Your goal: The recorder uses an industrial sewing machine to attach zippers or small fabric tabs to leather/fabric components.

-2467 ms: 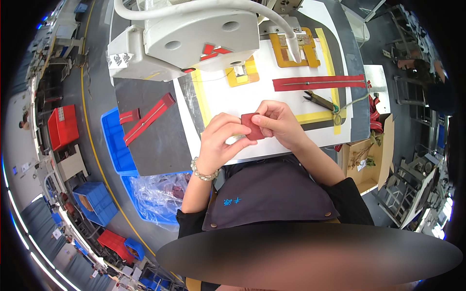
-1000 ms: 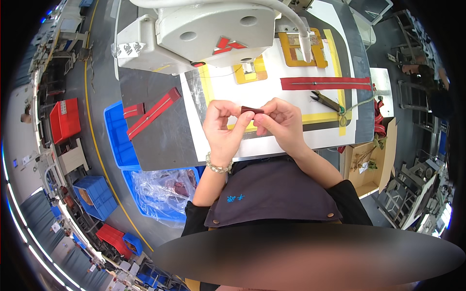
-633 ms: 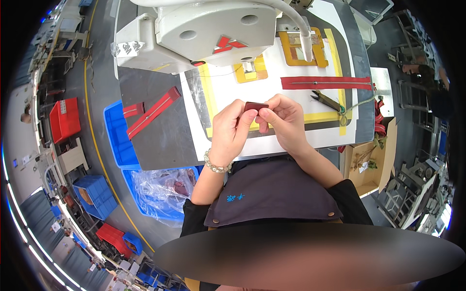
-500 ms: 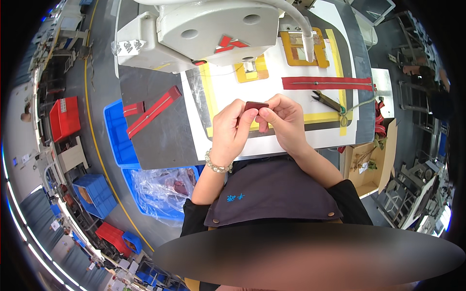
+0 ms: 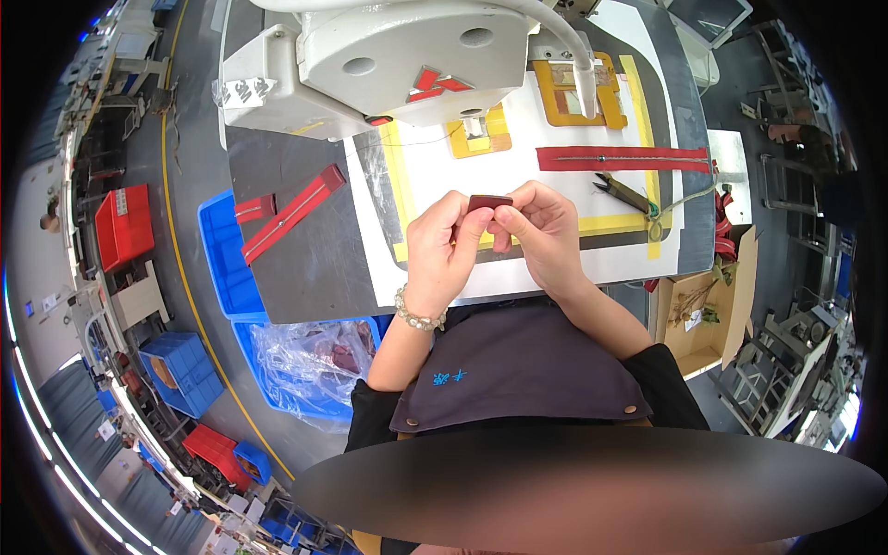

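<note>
Count: left hand and right hand are pinching one maroon piece over white sheet; three red strips are lying around, two left, one right; nippers are resting right; machine head is hiding far table.

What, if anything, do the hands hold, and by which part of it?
A small, flat, dark-red, leather-like piece: the left hand pinches its left end, the right hand its right end.

Two hands, one dark red piece, three red zipper strips on the tabletop, one snipping tool
</note>
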A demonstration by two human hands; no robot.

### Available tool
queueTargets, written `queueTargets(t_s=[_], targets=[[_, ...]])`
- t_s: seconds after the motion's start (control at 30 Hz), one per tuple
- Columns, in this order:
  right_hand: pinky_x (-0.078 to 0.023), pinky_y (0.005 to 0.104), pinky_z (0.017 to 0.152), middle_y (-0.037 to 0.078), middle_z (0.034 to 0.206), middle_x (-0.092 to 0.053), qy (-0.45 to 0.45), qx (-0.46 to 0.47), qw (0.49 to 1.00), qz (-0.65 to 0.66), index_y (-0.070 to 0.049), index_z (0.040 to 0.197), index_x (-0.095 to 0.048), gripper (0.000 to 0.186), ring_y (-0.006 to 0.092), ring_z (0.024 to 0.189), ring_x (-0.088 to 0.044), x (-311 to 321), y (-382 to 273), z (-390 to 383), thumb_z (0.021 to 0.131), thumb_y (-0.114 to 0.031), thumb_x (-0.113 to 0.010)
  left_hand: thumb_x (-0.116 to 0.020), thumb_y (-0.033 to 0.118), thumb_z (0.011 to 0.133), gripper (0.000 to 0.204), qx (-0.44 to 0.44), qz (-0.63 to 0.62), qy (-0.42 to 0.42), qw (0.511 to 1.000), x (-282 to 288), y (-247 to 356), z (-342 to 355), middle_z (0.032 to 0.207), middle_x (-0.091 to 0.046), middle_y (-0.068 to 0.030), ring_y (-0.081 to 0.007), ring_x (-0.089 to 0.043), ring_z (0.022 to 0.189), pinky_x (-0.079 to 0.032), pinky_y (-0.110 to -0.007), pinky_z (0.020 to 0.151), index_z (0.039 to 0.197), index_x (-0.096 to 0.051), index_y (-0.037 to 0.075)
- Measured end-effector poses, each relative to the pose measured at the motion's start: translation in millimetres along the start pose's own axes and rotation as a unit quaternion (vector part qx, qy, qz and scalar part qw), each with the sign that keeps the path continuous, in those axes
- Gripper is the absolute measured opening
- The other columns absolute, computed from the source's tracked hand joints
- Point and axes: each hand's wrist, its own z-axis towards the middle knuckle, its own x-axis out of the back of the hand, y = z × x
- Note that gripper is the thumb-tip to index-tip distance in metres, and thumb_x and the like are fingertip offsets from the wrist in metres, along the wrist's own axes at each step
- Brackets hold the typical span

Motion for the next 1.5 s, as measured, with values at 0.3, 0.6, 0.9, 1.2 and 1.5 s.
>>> queueTargets(t_s=[0.3, 0.6, 0.9, 1.2, 1.5], targets=[[-0.048, 0.0205, 0.055, 0.008, 0.078, -0.066, 0.016, -0.009, 1.0, -0.012, 0.0, 0.086, -0.058, 0.008, 0.0088, 0.06, -0.059, -1, -1, -2, 0.09, -0.003, -0.063, -0.065, 0.013, 0.089, 0.022, 0.0, 0.004, -0.017, 1.0, 2, -5, 1, 0.059, -0.048, -0.0039, -0.0115, -0.042, 0.052, -0.034, -0.026, 0.048, 0.073, -0.053, 0.002], [-0.048, 0.0191, 0.054, 0.007, 0.076, -0.064, 0.04, 0.038, 0.998, -0.042, 0.0, 0.086, -0.056, 0.007, 0.007, 0.059, -0.058, -7, 1, -7, 0.09, 0.001, -0.061, -0.065, 0.009, 0.087, 0.019, -0.017, -0.021, -0.019, 0.999, -1, -18, -1, 0.061, -0.046, -0.0044, -0.0131, -0.041, 0.053, -0.034, -0.027, 0.049, 0.074, -0.054, 0.001], [-0.046, 0.018, 0.054, 0.004, 0.074, -0.063, -0.024, -0.029, 0.995, -0.088, 0.001, 0.084, -0.059, 0.01, 0.0048, 0.061, -0.057, 5, -10, 3, 0.087, -0.003, -0.068, -0.064, 0.01, 0.087, 0.017, -0.043, 0.0, -0.065, 0.997, 9, -21, 5, 0.063, -0.046, -0.0073, -0.0194, -0.044, 0.057, -0.036, -0.031, 0.053, 0.075, -0.055, 0.001], [-0.044, 0.0192, 0.053, 0.0, 0.066, -0.063, -0.278, -0.039, 0.845, -0.456, 0.0, 0.081, -0.065, 0.007, 0.0044, 0.059, -0.054, 16, -48, 48, 0.084, -0.004, -0.07, -0.064, 0.017, 0.086, 0.015, -0.112, 0.079, -0.353, 0.926, 43, -29, 44, 0.07, -0.055, -0.0113, -0.0262, -0.055, 0.067, -0.044, -0.035, 0.062, 0.082, -0.061, 0.002], [-0.047, 0.0233, 0.051, 0.005, 0.064, -0.062, -0.065, -0.15, 0.927, -0.337, -0.001, 0.075, -0.061, 0.025, 0.0105, 0.056, -0.059, 44, -17, 122, 0.087, -0.022, -0.068, -0.068, 0.014, 0.081, 0.031, -0.214, 0.292, -0.027, 0.932, 7, -65, 56, 0.101, -0.063, -0.0091, -0.0244, -0.061, 0.091, -0.047, -0.036, 0.079, 0.109, -0.063, 0.002]])
